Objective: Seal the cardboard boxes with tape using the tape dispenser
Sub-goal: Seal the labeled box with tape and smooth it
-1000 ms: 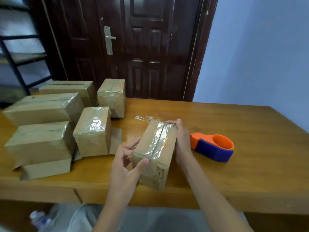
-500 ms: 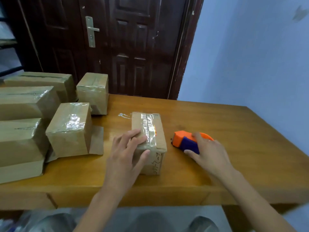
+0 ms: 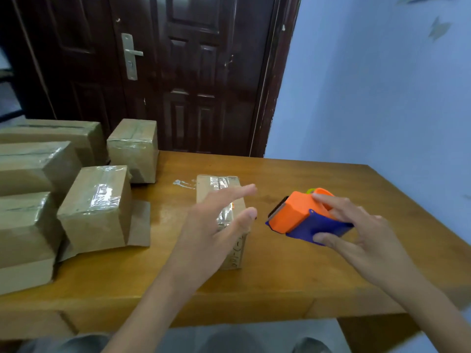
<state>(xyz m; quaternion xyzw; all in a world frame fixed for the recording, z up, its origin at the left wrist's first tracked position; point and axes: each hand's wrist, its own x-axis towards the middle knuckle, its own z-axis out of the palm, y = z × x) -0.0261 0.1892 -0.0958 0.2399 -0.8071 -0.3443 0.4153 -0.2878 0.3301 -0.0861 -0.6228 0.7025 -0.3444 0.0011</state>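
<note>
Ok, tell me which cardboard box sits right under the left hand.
The small box standing alone mid-table, beneath the left hand; the other boxes are clustered at the table's left end.

Small box (image 3: pixel 221 189) mid-desk (image 3: pixel 293 281), stack of boxes (image 3: pixel 63 189) on its left, tape dispenser (image 3: pixel 300 215) right of it, door (image 3: pixel 178 72) behind desk.

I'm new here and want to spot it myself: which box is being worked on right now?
Look at the wooden table before the dark door. The box stands alone near the middle, under the open left hand, beside the orange and blue tape dispenser held by the right hand. The other boxes cluster at the left.
</note>
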